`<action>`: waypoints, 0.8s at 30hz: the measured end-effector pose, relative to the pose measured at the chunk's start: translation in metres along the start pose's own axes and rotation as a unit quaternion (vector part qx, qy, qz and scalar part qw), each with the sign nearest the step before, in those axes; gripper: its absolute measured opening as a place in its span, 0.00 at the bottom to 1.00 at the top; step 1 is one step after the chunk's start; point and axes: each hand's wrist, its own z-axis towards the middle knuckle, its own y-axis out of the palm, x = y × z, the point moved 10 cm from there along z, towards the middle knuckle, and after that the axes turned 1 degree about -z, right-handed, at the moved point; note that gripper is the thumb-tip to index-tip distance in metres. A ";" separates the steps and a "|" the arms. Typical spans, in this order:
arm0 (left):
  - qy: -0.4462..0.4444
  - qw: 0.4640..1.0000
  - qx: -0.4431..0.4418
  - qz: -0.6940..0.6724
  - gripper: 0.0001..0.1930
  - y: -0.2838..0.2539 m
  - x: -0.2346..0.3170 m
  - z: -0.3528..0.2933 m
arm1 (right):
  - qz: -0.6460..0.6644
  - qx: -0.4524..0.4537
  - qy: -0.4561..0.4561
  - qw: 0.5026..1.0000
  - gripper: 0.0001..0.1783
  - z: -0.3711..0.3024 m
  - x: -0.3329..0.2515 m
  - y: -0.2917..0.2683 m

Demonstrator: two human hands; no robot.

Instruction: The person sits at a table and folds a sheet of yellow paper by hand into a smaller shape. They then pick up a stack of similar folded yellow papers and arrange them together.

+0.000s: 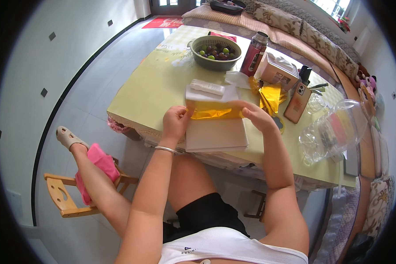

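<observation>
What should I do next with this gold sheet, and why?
Perhaps gently ease the gold sheet flatter: your left hand and right hand hold its opposite ends, and its lower part looks folded or creased above the white flat item.

A white ribbed top [226, 246], black shorts [212, 215], a silvery bangle [164, 149] and a beige clog [69, 138] are worn.
</observation>
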 end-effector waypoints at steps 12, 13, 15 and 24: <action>0.024 0.990 0.097 0.099 0.13 -0.005 0.004 -0.004 | -0.240 0.171 0.224 0.929 0.18 -0.006 0.054 -0.047; 0.026 0.990 0.102 0.097 0.13 -0.006 0.005 -0.004 | -0.252 0.168 0.231 0.925 0.18 -0.006 0.054 -0.046; 0.027 0.988 0.105 0.111 0.12 -0.005 0.006 -0.004 | -0.283 0.158 0.248 0.913 0.18 -0.006 0.055 -0.046; 0.017 0.987 0.101 0.127 0.11 -0.004 0.007 -0.007 | -0.368 0.151 0.275 0.875 0.20 -0.007 0.047 -0.043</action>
